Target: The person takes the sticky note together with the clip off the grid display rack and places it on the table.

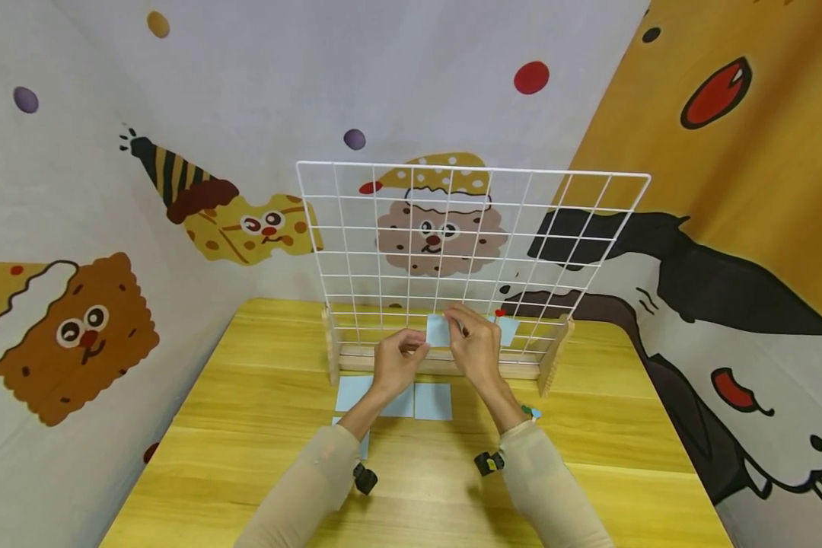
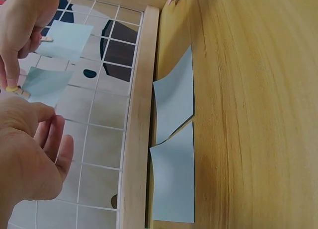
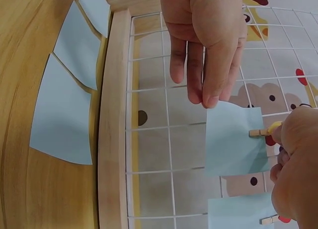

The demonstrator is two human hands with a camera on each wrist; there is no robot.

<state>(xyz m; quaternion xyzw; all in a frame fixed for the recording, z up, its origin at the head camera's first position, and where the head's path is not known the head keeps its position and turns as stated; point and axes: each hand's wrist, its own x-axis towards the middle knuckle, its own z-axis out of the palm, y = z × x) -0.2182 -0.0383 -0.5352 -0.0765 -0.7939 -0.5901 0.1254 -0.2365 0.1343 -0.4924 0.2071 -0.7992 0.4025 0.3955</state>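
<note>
A light blue square of paper (image 1: 438,331) lies against the white wire grid (image 1: 390,255). My left hand (image 1: 399,359) pinches its lower left corner between thumb and fingers. At its top edge my right hand (image 1: 476,344) pinches a small wooden clothespin (image 3: 257,133) with a yellow ornament, and the clothespin's tip overlaps the paper. Beside it, to the right, a second blue paper (image 3: 237,214) hangs on the grid under another clothespin (image 3: 270,220), which has a red ornament (image 1: 499,313). My right hand partly covers this second paper in the head view.
The grid stands in a wooden base (image 1: 445,365) on the wooden table (image 1: 260,426). Several more blue papers (image 1: 433,402) lie before the base, some partly under my left forearm. Clothespins with green and blue ornaments (image 1: 532,412) lie near my right wrist.
</note>
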